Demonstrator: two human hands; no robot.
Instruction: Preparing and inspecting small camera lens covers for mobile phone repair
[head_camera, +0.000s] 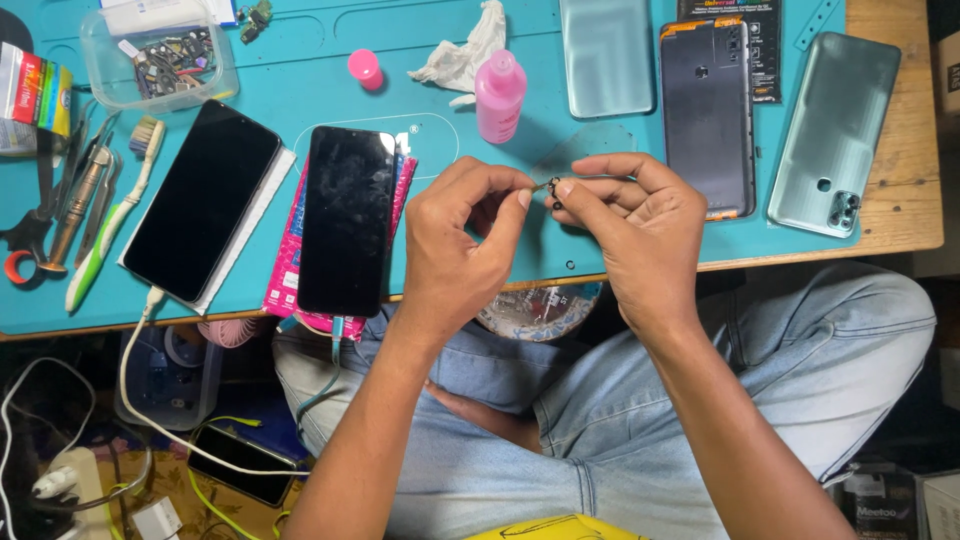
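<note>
My left hand (462, 245) and my right hand (632, 225) meet above the teal work mat (300, 80), both pinching one tiny dark phone part (551, 188) between thumbs and forefingers. Just left of my left hand lies a black phone (346, 220), face up on a pink packet, with a cable plugged into its near end. A second black phone (200, 200) rests further left on a white sheet, also with a cable attached. A pink squeeze bottle (499, 95) stands behind my hands.
Phone back covers lie at the right: a dark one (706, 115), a pale green one (835, 135) and another (606, 55). A clear parts box (155, 55), a toothbrush (110, 225), tools (70, 200), a pink cap (364, 65) and a crumpled cloth (465, 50) sit around.
</note>
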